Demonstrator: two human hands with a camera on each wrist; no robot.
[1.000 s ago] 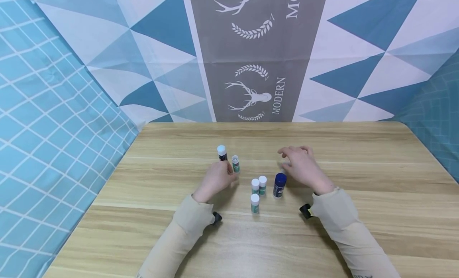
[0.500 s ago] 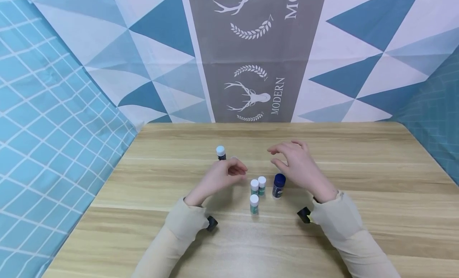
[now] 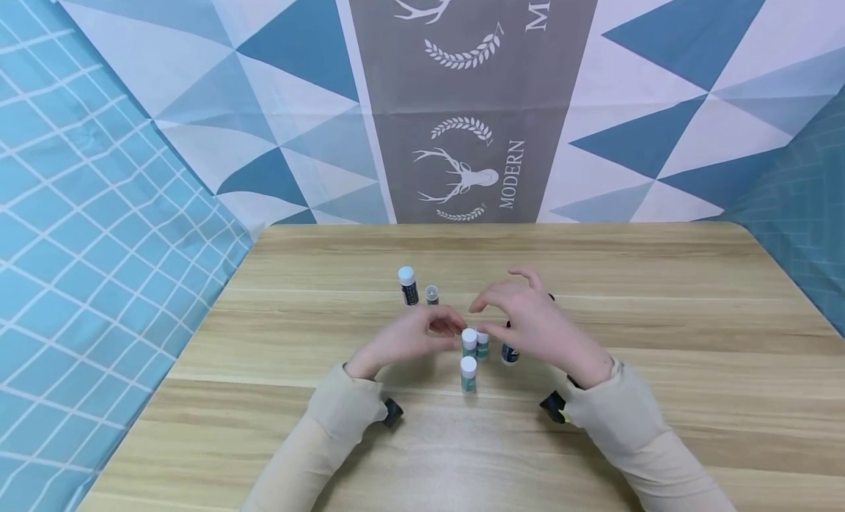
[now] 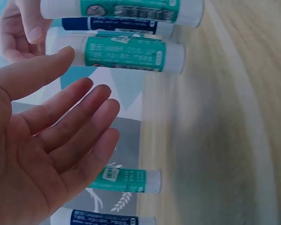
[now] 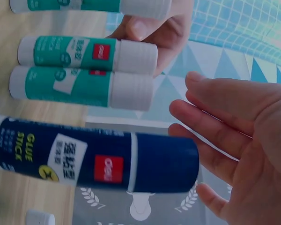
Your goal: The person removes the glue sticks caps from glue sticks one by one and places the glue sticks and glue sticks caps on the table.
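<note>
My left hand (image 3: 405, 339) is at the left of a group of three green glue sticks with white caps. Its fingers are loosely bent with nothing between them, and in the left wrist view the thumb overlaps the cap of a green glue stick (image 4: 124, 54). Above the group's right side my right hand (image 3: 541, 321) holds nothing, its fingers spread. It partly hides a navy glue stick (image 3: 510, 354), seen whole in the right wrist view with its dark blue cap (image 5: 164, 163). Nearest me stands another green glue stick (image 3: 469, 376).
Behind my left hand stand a navy glue stick with a pale cap (image 3: 408, 286) and a green glue stick (image 3: 432, 295). A small white end (image 5: 40, 218) shows low in the right wrist view. Patterned cloth (image 3: 455, 116) hangs beyond the wooden table (image 3: 660, 292).
My left hand has moved right, from the rear pair of glue sticks to the middle group. My right hand has come left and toward me, over the navy glue stick.
</note>
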